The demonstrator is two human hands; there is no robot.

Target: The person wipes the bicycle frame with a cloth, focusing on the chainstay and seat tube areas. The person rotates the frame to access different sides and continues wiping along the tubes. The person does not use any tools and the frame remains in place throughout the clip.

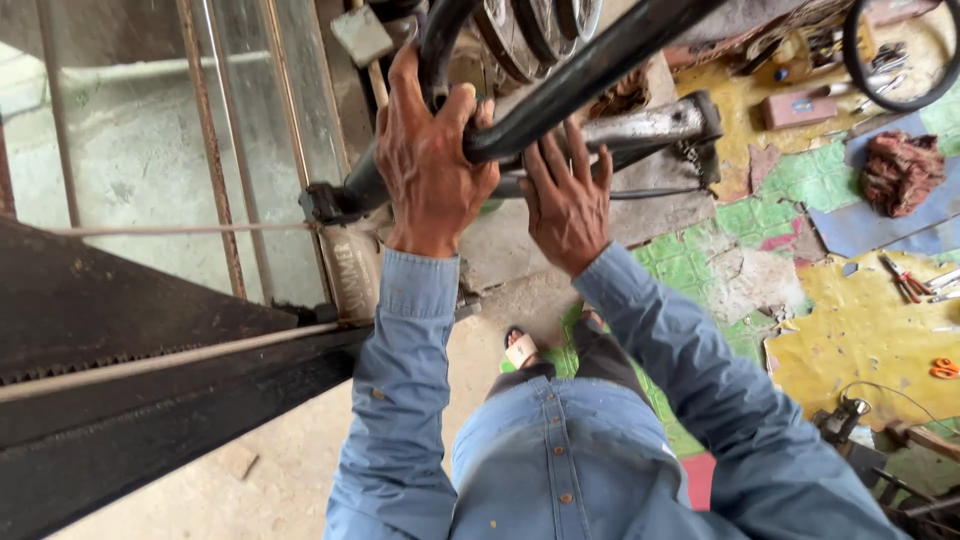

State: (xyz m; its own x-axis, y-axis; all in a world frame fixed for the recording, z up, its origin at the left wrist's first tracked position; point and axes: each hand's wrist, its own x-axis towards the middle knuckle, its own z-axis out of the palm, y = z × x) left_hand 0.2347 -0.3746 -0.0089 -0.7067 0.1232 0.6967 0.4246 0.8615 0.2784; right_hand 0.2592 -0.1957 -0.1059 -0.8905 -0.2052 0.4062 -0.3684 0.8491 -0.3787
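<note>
A black bicycle frame tube (590, 70) slants across the top of the head view, with chainrings (530, 30) above it. My left hand (430, 165) is wrapped around the black tube where it bends. Just to the right, my right hand (567, 195) lies with spread fingers against a grey metal part (650, 125) beneath the tube; whether it grips anything I cannot tell. A thin black cable (660, 192) runs right from under that hand. Blue shirt sleeves cover both arms.
A dark metal bench edge (150, 400) fills the lower left, rusty bars (210, 150) behind it. On the patched floor lie pliers (905, 282), an orange-handled tool (943, 368), a reddish rag (900, 170), a wheel rim (890, 60) and small tools. My sandalled foot (520, 350) stands below.
</note>
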